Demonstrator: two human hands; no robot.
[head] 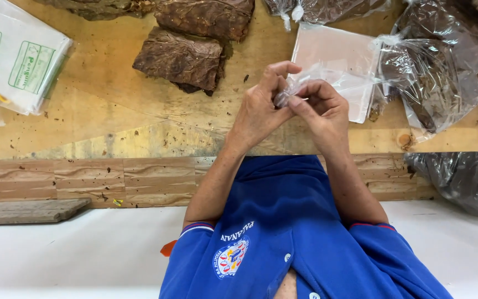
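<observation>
My left hand [261, 108] and my right hand [323, 108] meet above the wooden table [100, 111], fingertips pinched together on a small clear plastic bag [301, 83]. The bag's crumpled edge sticks up between the thumbs and forefingers. Just behind the hands lies a flat stack of clear plastic bags [336, 55]. Two pressed blocks of dark brown dried leaf [179, 58] [206, 16] lie to the left of the hands on the table.
Clear bags filled with brown leaf [435, 77] pile up at the right. A pack of white bags with green print [17, 55] sits at the far left. A dark filled plastic bag [466, 180] rests at the lower right, and a wooden plank [26, 210] at the lower left.
</observation>
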